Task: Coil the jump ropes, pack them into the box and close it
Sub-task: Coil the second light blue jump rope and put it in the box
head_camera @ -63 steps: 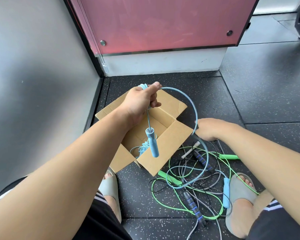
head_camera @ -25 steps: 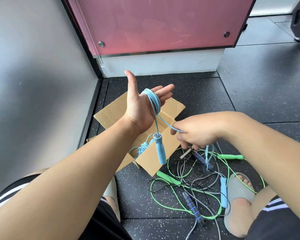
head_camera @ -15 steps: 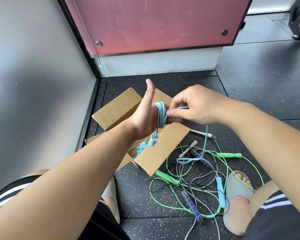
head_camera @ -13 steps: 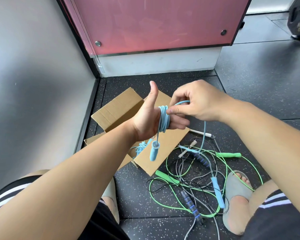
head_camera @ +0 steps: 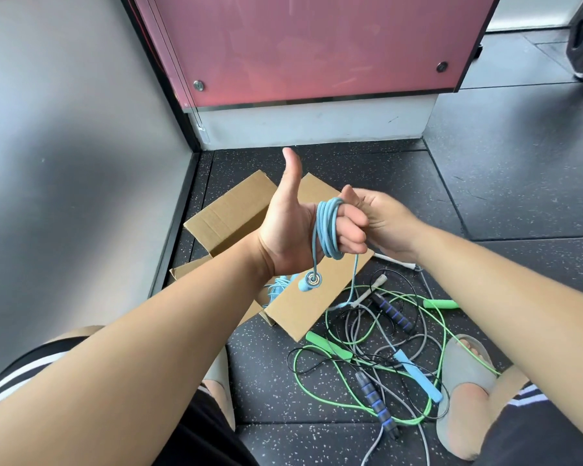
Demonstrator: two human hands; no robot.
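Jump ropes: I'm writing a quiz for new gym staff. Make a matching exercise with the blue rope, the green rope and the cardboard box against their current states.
Column 1
1. blue rope
2. green rope
3. cardboard box

Column 2
A. open, flaps spread
B. wound round the fingers of the left hand
C. lying loose, uncoiled

Pairs: 1-B, 2-C, 3-A

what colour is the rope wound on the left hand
Light blue; the rope round the left hand shows in the head view.

Speckled floor (head_camera: 334, 163) w/ open box (head_camera: 229, 213) & tangled jump ropes (head_camera: 392, 312).
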